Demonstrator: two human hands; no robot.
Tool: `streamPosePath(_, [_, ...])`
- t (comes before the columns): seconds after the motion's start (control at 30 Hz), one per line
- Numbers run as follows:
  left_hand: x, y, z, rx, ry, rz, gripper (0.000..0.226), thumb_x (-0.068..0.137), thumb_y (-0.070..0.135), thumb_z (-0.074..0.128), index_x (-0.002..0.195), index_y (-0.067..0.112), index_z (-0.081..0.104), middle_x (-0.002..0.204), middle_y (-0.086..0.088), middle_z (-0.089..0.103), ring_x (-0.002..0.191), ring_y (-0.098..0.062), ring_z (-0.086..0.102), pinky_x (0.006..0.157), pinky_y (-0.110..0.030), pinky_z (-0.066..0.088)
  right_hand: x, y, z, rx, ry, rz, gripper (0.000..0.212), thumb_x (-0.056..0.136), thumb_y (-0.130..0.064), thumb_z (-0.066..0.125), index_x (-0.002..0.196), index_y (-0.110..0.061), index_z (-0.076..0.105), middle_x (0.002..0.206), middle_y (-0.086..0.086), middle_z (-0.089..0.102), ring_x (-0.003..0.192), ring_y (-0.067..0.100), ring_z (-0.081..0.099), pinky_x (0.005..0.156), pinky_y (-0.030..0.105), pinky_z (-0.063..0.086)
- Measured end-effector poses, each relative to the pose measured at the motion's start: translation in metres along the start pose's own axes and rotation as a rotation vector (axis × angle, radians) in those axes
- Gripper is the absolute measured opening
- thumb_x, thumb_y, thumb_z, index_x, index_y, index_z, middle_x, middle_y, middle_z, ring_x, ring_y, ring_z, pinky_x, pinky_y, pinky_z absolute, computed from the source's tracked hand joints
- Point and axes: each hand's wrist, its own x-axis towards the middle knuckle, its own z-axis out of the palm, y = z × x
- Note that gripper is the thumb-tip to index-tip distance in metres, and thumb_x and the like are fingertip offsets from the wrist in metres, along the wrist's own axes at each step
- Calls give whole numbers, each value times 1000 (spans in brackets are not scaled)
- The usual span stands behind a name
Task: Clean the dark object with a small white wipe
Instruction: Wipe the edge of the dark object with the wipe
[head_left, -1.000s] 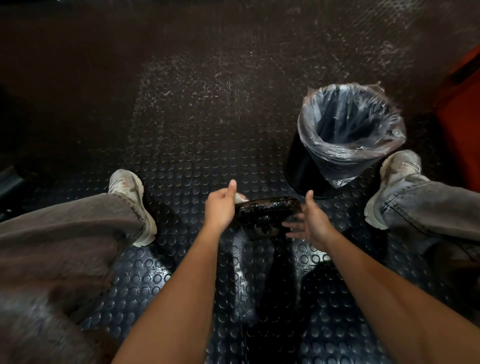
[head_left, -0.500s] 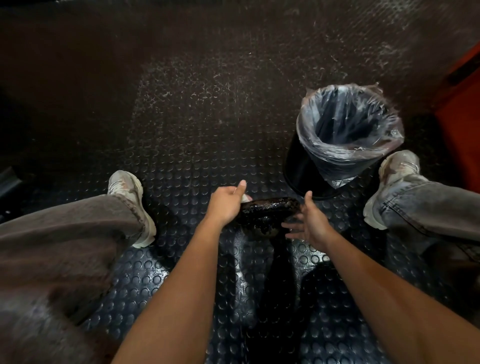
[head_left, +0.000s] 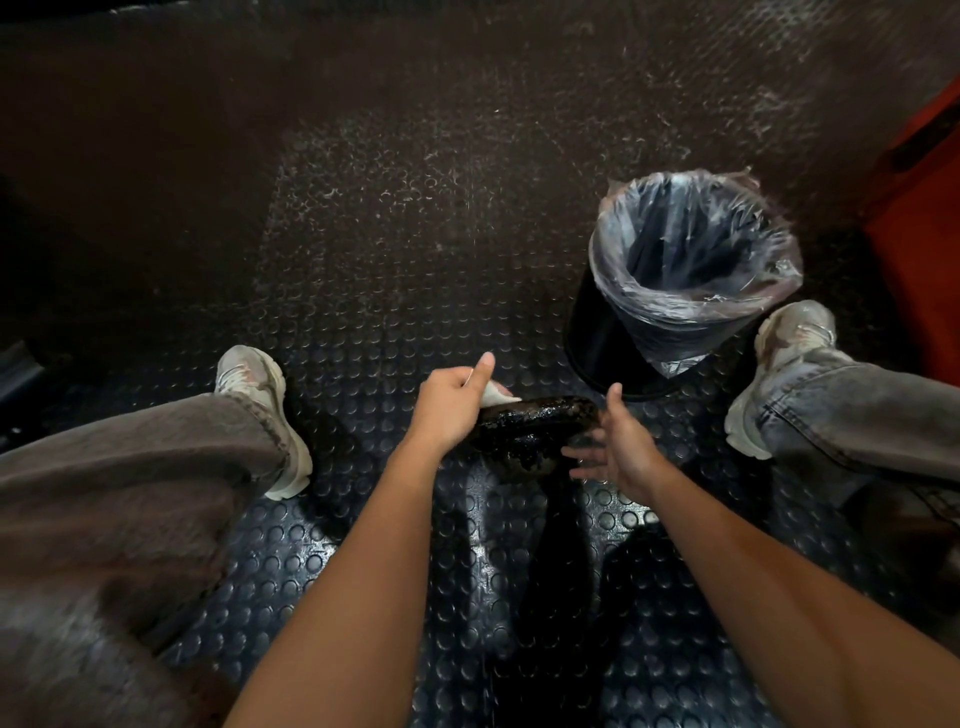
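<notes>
wiping the dark object beside the bin
left hand (head_left: 451, 404) pinches a white wipe (head_left: 494, 393) on the dark object (head_left: 535, 425), just below the bin (head_left: 675, 280); right hand (head_left: 621, 447) cups its other end, fingers spread

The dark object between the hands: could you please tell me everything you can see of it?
The dark object is a black, rounded, elongated piece with a glossy, grimy, pitted surface; what it is made of cannot be told. It lies roughly level above the studded floor, and a dark shape runs down beneath it. The left hand holds a small white wipe at its left end. The right hand, fingers spread, steadies its right end. The lined bin stands apart, behind it.
</notes>
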Motion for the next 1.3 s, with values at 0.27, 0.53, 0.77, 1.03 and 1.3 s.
streamPosePath(0.27, [-9,-27,-6,142,205,-103,51,102,57,42,76,28,76,79,8,72,87,-12,67,76,-28,45,-6,-3,3,2,10,4,84,97,-72,20,161,-19,17,161,17,31,118,37,62,99,62,50])
streamPosePath(0.53, [5,11,-6,187,-50,34,52,99,60,46,79,27,81,83,8,76,84,-3,66,76,-24,45,3,1,-1,16,18,5,90,92,-78,26,161,-23,12,162,18,27,114,36,66,94,61,53])
streamPosePath(0.77, [-6,-15,-7,171,188,-28,53,102,56,42,76,30,79,76,13,72,88,-6,66,87,-27,47,1,0,-1,13,11,-5,90,92,-77,26,162,-23,8,164,18,23,115,36,65,94,61,54])
streamPosePath(1.03, [4,11,7,155,-11,52,53,99,63,43,77,32,80,82,11,76,90,-4,66,83,-25,46,2,1,-1,-6,0,7,87,91,-79,23,159,-25,24,156,14,43,116,36,65,96,62,52])
streamPosePath(1.3, [0,-19,-7,171,144,-66,53,102,57,42,81,27,80,82,9,73,92,-12,66,84,-29,47,0,-1,2,3,6,2,84,97,-72,22,161,-19,14,160,14,34,121,39,61,100,63,49])
